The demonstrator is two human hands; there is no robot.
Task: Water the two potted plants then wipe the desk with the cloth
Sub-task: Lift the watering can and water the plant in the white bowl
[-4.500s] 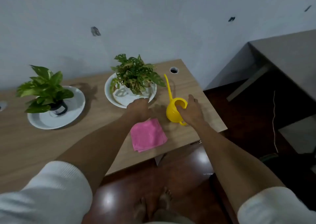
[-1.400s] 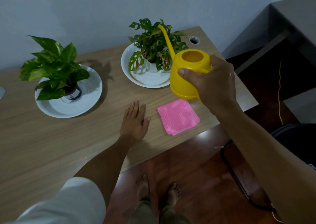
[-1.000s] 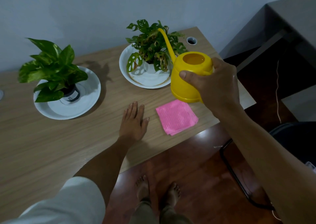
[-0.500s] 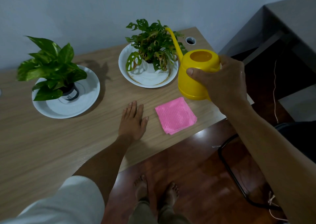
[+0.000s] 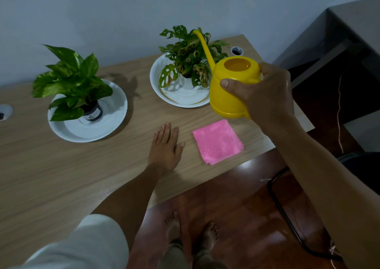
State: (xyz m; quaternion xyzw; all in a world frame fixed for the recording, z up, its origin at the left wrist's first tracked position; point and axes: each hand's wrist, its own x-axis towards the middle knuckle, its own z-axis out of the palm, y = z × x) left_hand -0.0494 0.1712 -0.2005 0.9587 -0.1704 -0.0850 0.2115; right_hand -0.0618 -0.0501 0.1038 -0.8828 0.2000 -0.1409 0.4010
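Observation:
My right hand (image 5: 265,93) grips a yellow watering can (image 5: 230,87) held above the wooden desk (image 5: 61,176). Its long spout rises up and to the left, over the leaves of the right potted plant (image 5: 189,57), which stands in a white dish (image 5: 158,83). The left potted plant (image 5: 70,81), broad-leaved in a dark pot, sits on a white saucer (image 5: 111,116). A folded pink cloth (image 5: 218,141) lies near the desk's front edge, below the can. My left hand (image 5: 166,147) rests flat on the desk, fingers apart, just left of the cloth.
A cable hole (image 5: 236,51) is at the desk's back right corner, another grommet (image 5: 5,112) at the far left edge. A grey table (image 5: 353,28) stands to the right. A dark chair frame (image 5: 287,217) and my bare feet are on the floor below.
My right hand lifted the can from the desk and brought it beside the right plant, drifting slightly right over the last second. My left hand left the dish and has lain flat since.

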